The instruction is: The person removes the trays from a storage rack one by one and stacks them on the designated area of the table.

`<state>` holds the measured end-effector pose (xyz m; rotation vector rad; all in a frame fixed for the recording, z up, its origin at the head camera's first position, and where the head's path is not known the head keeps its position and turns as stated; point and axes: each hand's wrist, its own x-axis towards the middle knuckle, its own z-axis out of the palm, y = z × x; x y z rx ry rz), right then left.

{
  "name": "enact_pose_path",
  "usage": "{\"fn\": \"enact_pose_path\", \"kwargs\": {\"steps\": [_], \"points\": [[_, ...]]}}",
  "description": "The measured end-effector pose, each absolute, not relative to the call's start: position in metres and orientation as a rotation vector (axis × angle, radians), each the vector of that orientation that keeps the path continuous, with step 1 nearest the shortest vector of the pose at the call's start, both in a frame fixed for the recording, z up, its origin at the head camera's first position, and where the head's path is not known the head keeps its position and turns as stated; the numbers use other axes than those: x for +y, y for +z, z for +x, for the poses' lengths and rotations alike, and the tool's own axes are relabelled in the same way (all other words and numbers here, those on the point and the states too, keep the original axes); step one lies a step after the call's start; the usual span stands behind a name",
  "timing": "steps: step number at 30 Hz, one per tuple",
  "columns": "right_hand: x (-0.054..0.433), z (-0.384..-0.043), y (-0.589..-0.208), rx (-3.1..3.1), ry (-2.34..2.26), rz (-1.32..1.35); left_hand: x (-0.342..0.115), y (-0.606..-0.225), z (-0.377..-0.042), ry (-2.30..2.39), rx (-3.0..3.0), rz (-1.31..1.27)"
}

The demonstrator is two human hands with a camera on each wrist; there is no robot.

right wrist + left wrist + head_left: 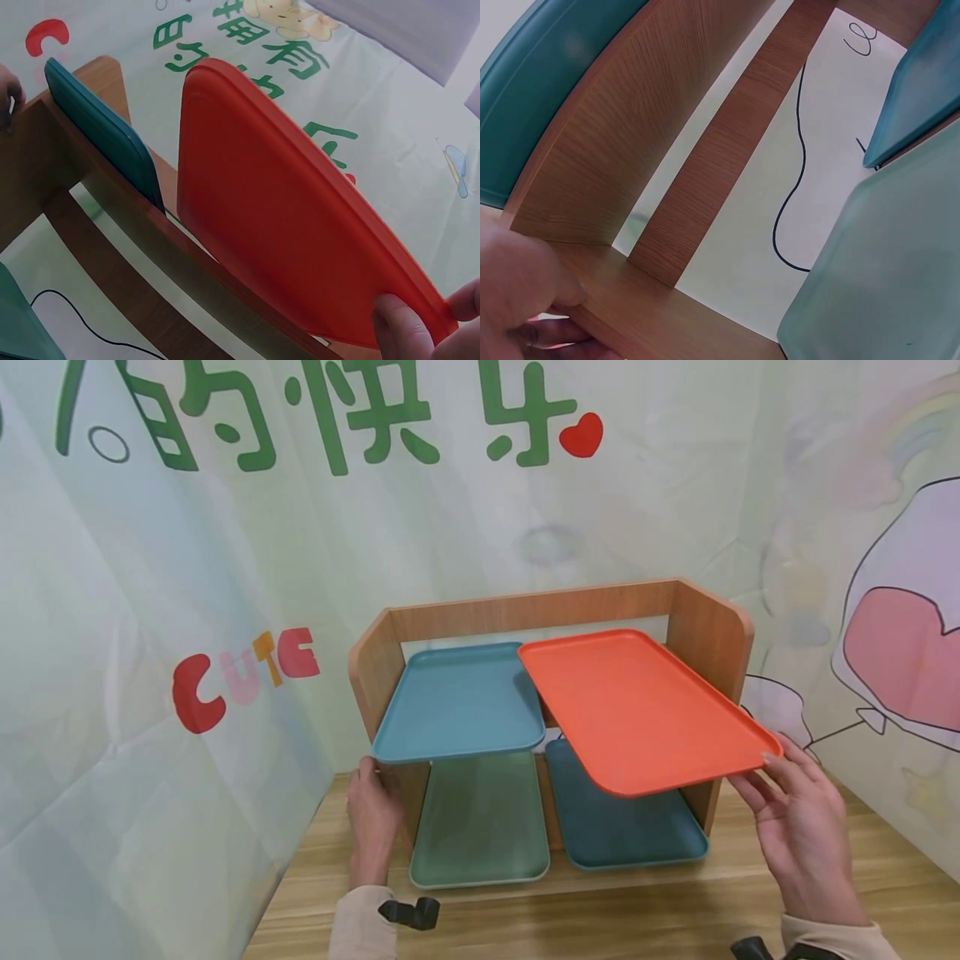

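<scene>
R hand [806, 827] had orange tray [652, 710] pinched at one corner, tilted over shelf's [708, 631] upper right; L hand [372, 814] gripped shelf's left side. Prob. mid-placement; next move seemingly called for levelling orange tray.

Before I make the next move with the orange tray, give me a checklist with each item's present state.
1. Grip on the orange tray: ok; the right hand pinches its near right corner.
2. Steadying the wooden rack: ok; the left hand grips its left side.
3. Orange tray lined up: not ok; it is skewed, with the held corner out in front of the rack's right side.
4. Far end of the orange tray resting on the shelf: cannot tell; the contact is hidden.
5. Upper blue tray in place: ok; it lies at upper left.
6. Green tray and dark blue tray in place: ok; lower left and lower right.
</scene>
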<state>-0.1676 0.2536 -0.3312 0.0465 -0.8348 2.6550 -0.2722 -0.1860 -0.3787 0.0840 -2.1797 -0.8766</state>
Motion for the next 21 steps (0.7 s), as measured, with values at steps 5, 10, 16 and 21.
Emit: {"fn": "enact_pose_path", "kwargs": {"steps": [5, 10, 16, 21], "points": [[0.257, -0.167, -0.334, -0.819, 2.666, 0.078, -0.186, -0.380, -0.273, -0.877, -2.179, 0.076], [0.262, -0.167, -0.337, -0.790, 2.698, 0.134, -0.187, -0.379, -0.273, -0.885, -2.191, 0.075], [0.266, -0.168, -0.339, -0.754, 2.741, 0.224, -0.186, -0.379, -0.272, -0.883, -2.174, 0.046], [0.267, -0.168, -0.341, -0.722, 2.777, 0.257, -0.186, -0.379, -0.273, -0.887, -2.176, 0.042]]}}
